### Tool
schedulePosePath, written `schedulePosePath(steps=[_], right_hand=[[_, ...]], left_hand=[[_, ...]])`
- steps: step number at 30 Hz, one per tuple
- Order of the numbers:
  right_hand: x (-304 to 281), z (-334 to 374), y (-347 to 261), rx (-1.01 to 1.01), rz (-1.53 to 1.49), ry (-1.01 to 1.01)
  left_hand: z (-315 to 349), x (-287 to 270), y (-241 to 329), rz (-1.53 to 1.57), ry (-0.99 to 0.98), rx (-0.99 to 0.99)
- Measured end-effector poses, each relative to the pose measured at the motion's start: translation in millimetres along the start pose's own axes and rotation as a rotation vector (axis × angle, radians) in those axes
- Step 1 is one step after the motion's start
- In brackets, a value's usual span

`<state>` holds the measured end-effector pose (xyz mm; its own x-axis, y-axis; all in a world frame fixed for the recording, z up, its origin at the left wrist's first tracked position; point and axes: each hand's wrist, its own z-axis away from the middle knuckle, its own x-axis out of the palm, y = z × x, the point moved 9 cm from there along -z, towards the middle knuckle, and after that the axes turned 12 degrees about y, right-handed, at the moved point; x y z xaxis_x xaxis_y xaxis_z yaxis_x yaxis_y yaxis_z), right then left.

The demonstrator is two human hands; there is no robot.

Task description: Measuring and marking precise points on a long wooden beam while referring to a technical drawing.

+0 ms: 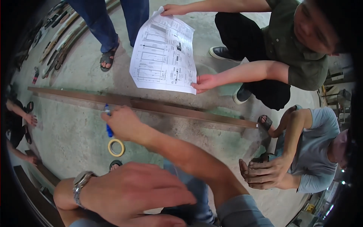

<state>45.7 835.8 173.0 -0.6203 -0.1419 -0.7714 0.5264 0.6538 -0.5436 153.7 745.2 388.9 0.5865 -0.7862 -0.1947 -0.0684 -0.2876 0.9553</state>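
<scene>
My right hand (pixel 123 123) is closed around a blue marker (pixel 109 130), held upright over the floor. Just beyond it lies a long brown bar (pixel 211 120), which crosses the floor from left to right; the hand hides part of its near edge. A roll of yellow tape (pixel 116 147) rests on the floor close below the marker. My left hand (pixel 140 191), with a metal watch (pixel 80 185) on its wrist, is near the view's lower edge. Its fingers point right, stretched out, and nothing shows in them.
Across the bar, a crouching person holds a large printed drawing sheet (pixel 164 56) in both hands. Another person (pixel 302 151) squats at right, hands together. Someone stands at the back; others' hands show at far left. Long strips (pixel 62 38) lie back left, brown boards (pixel 36 196) lower left.
</scene>
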Motion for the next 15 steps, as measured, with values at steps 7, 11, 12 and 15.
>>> schedulePosePath(steps=[7,11,12,15], right_hand=[[-17.2,40.1,-78.4,0.278,-0.554,0.154],[11.9,69.7,-76.0,0.201,-0.552,-0.025],[21.5,73.7,-78.6,0.16,-0.499,-0.102],[30.5,65.4,-60.4,0.223,-0.491,-0.11]], left_hand=[[48.8,-15.8,30.0,-0.404,0.27,-0.407],[101.5,-17.0,22.5,-0.631,0.494,-0.677],[111.9,-11.7,15.1,-0.628,0.483,-0.698],[154.7,-34.8,-9.9,-0.66,0.88,-0.766]])
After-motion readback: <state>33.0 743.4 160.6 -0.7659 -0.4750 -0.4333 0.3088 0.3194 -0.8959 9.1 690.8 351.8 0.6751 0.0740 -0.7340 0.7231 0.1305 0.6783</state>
